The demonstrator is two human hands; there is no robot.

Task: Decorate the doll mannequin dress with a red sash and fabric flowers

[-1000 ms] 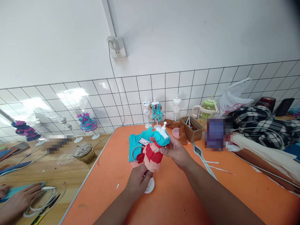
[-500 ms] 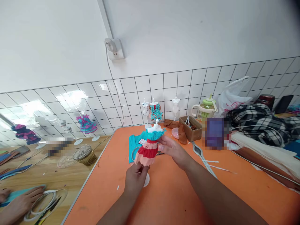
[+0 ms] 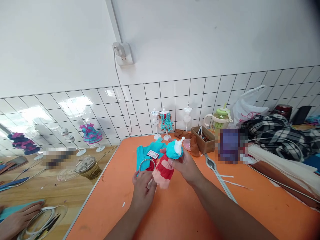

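Observation:
A miniature dress form (image 3: pixel 178 145) tilts over the orange table, its neck leaning right. Its doll dress (image 3: pixel 166 172) has a turquoise top and a skirt in red and pale pink layers. My right hand (image 3: pixel 187 167) is closed round the dress at the waist. Below the skirt's left side my left hand (image 3: pixel 143 186) has its fingers bent round the stand, which they mostly hide. Behind the hands lie turquoise cloth (image 3: pixel 143 154), a small printed card (image 3: pixel 153 154) and a thin metal ring (image 3: pixel 147 160).
Dress forms, one in turquoise ruffles (image 3: pixel 166 121), stand by the tiled wall. A cardboard box (image 3: pixel 207 142), green-lidded jug (image 3: pixel 221 118) and grey zip strip (image 3: pixel 220 178) are to the right. On the wooden table at left stand a jar (image 3: pixel 88 168) and another person's hand (image 3: pixel 23 216).
The dress form has gone from nearly upright to tilted, its top swinging right and down towards me. My right hand has shifted onto the waist. More of the metal ring and card shows.

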